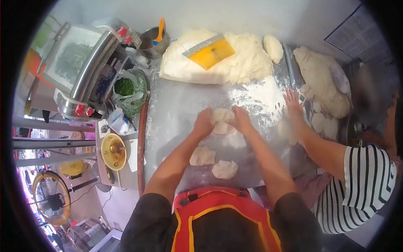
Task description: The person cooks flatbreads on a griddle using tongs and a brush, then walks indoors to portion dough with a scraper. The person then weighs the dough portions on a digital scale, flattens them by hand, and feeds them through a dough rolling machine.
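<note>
A pale piece of dough (223,122) lies on the metal worktop, between my two hands. My left hand (204,122) grips its left edge with curled fingers. On the opposite edge, my right hand (242,120) has its fingers closed on the same dough. Two more dough pieces, one at the left (202,156) and one at the right (225,169), rest nearer my body. Beyond my hands sits a large slab of dough (184,71), with a yellow dough scraper (212,52) lying on top.
Right of me, a co-worker's hand (293,101) is over the floured surface near flat dough rounds (318,122) and another big dough mass (321,80). At left stand a dough-rolling machine (84,59), a bag of chopped greens (124,87), a yellow bowl (106,157) and a pot (149,42) with a brush.
</note>
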{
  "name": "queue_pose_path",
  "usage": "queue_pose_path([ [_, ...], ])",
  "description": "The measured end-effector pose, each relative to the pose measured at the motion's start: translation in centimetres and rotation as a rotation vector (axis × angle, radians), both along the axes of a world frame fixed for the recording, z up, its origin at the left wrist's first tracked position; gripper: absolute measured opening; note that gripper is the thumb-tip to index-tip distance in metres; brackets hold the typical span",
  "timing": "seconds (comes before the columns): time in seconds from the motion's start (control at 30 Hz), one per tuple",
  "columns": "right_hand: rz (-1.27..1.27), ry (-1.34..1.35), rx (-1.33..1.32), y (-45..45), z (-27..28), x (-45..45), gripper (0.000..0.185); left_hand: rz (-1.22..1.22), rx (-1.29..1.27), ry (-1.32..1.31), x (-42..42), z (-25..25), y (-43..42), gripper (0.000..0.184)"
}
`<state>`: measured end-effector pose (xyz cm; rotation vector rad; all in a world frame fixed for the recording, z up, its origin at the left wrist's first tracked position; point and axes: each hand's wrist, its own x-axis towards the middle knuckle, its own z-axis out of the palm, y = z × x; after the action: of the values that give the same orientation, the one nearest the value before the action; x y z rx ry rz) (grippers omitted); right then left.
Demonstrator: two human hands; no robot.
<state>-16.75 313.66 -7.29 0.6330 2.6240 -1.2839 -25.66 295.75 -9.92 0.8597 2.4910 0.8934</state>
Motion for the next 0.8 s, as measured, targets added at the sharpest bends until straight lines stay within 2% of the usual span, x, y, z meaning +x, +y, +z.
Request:
queue_pose_path([
  [0.03,0.014,-0.096,-0.092,0.1,0.0,-0.8,0.045,0.105,0.078,-0.025,0.6,-0.9,0.5,0.043],
  [0.13,-0.069,0.015,-0.152,-0.9,3.7,-0.6,0.031,0.098,0.054,-0.456,0.0,6.2,0.4,0.037],
  [0.23,0.072,0.352,0.255,-1.8,5.6,1.8,0.031,-0.050,0.140,-0.053,0.3,8.0,-1.6,0.034],
  [0.33,0.184,0.410,0.253,-2.5,3.8,2.7,0.038,-0.146,0.105,0.169,1.1,5.4,-2.6,0.038],
  [0.43,0.017,0.501,0.288,-3.4,-0.1,1.1,0.050,-0.130,0.174,0.388,1.5,2.9,-0.9,0.045],
  [0.53,0.089,0.419,0.246,-5.1,2.4,-1.3,0.053,-0.196,0.003,0.558,1.1,0.0,1.2,0.051],
  [0.63,0.098,0.357,0.402,-5.2,-0.5,-2.0,0.057,-0.170,-0.027,0.478,0.6,-0.7,2.4,0.051],
  [0.8,0.071,0.313,0.571,-4.3,-3.0,-3.6,0.056,-0.120,-0.152,0.583,-0.7,-1.4,3.8,0.052],
])
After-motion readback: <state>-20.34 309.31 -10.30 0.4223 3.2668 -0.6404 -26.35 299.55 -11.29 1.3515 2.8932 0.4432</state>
